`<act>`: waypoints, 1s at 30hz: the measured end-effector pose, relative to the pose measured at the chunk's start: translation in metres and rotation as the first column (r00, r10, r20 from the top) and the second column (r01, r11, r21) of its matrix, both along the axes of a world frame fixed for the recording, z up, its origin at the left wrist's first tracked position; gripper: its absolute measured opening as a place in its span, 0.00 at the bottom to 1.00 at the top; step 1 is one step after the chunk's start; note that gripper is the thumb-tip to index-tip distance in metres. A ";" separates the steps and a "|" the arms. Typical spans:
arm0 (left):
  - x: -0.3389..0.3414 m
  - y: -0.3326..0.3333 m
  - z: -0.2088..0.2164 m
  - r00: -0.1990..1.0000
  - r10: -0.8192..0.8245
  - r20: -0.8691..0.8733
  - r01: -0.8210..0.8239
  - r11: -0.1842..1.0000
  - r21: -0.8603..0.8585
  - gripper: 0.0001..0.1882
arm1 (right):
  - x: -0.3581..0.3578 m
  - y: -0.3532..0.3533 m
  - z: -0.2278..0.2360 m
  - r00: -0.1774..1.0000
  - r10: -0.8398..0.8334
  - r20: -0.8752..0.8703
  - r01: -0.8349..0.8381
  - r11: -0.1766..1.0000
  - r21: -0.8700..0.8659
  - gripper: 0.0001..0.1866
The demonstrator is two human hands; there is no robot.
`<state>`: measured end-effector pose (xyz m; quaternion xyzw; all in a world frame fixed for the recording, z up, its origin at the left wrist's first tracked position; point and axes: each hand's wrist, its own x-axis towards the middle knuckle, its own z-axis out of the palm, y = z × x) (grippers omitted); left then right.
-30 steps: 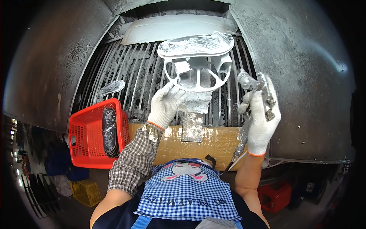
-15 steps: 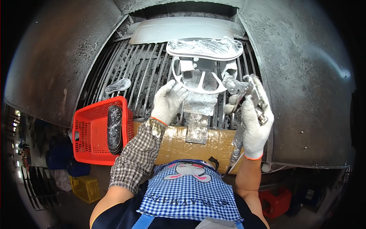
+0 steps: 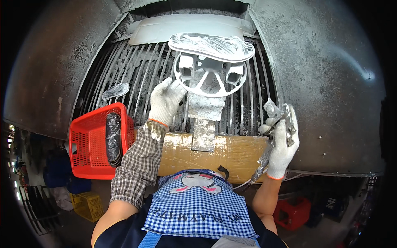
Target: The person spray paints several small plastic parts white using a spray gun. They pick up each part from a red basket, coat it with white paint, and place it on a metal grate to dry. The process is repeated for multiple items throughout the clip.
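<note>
A pale shoe sole with a clear plastic-covered top (image 3: pixel 211 46) lies across a white-crusted turntable wheel (image 3: pixel 214 94). My left hand (image 3: pixel 164 102), in a white knit glove, is open beside the wheel's left rim, fingertips at or near it; contact is unclear. In my right hand (image 3: pixel 284 149), also gloved, is a paint-caked spray gun (image 3: pixel 273 114), held upright to the right of the wheel and apart from it. A hose runs down from the gun's handle. The wheel stands on a crusted support with a flat metal plate (image 3: pixel 203 136).
Coated metal bars (image 3: pixel 142 82) lie beneath, with dark booth walls (image 3: pixel 326 103) at both sides. A small plastic-covered piece (image 3: pixel 115 91) rests on the bars. The red basket (image 3: pixel 78 167) at left holds a dark sole (image 3: pixel 113 136). A brown tape-wrapped edge (image 3: pixel 242 153) runs in front.
My right hand has drawn the spray gun back, away from the wheel and toward me. The wheel and sole sit slightly further left in view, as does everything around; my left hand remains beside the rim.
</note>
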<state>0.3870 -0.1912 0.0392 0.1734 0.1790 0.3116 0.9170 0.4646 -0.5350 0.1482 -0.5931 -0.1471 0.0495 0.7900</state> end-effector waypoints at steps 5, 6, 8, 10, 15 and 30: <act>0.004 0.008 0.003 0.999 0.024 0.035 -0.024 1.000 -0.003 0.17 | -0.001 -0.018 -0.013 0.999 0.004 -0.053 -0.004 1.000 0.002 0.29; 0.005 0.009 0.004 0.999 0.013 0.053 -0.013 1.000 -0.002 0.17 | -0.002 -0.018 -0.012 0.996 -0.008 -0.090 0.011 1.000 0.026 0.29; 0.006 0.011 0.005 0.999 0.016 0.050 -0.017 1.000 0.004 0.17 | -0.004 -0.016 -0.007 0.999 0.006 -0.039 -0.005 1.000 0.020 0.29; 0.006 0.012 0.005 0.999 0.034 0.032 -0.034 0.999 0.008 0.18 | -0.010 -0.013 0.002 0.999 0.032 -0.040 -0.030 0.998 0.050 0.29; 0.006 0.011 0.005 0.998 0.053 0.022 -0.055 0.995 0.086 0.19 | -0.025 0.007 0.030 0.974 0.225 0.021 -0.226 0.971 0.080 0.33; 0.014 0.026 0.005 0.991 0.130 -0.043 -0.128 0.991 0.045 0.12 | -0.016 0.019 0.025 1.000 0.010 0.030 -0.014 0.990 0.141 0.29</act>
